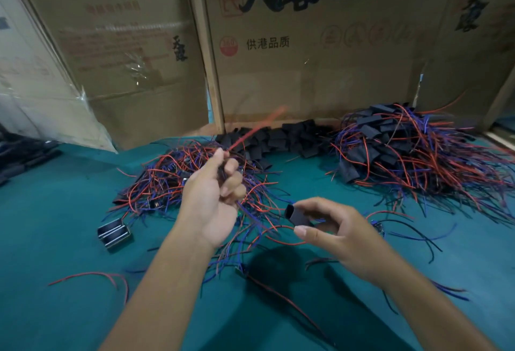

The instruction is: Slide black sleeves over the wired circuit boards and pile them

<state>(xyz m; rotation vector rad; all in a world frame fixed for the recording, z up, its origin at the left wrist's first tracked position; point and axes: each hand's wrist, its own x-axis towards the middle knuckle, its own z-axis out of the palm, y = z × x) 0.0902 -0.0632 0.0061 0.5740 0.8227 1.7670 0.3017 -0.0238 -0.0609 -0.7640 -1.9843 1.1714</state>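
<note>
A bundle of thin red and blue wires (237, 138) is gripped in the left hand (214, 191), whose fingers are curled tight around it; the red lead is blurred as it sticks up past the knuckles. The board at the wires' end cannot be made out. The wires are probably gathered into one strand so that they can be fed through an opening together.

A short black sleeve (298, 215) is pinched between thumb and fingers of the right hand (340, 236), with its open mouth turned toward the left hand. It is judged to be presented that way for threading, which has not yet begun: sleeve and wires are near but apart.

The sleeve is a flattened, matte tube with a soft-looking wall and a rounded rectangular mouth. The wires are glossy, limp and tangled.

Supplies are arranged by stage on the teal felt-like table cover (55, 225). Unsleeved boards lie in a loose heap (172, 180) behind the left hand, empty sleeves in a black row (278, 141) against the cardboard boxes (306, 58), and finished pieces in a larger pile (412, 150) at the right, presumably where this one is to be dropped. A small black-and-white ribbed part (114, 233) lies alone at the left; what it is cannot be told.
</note>
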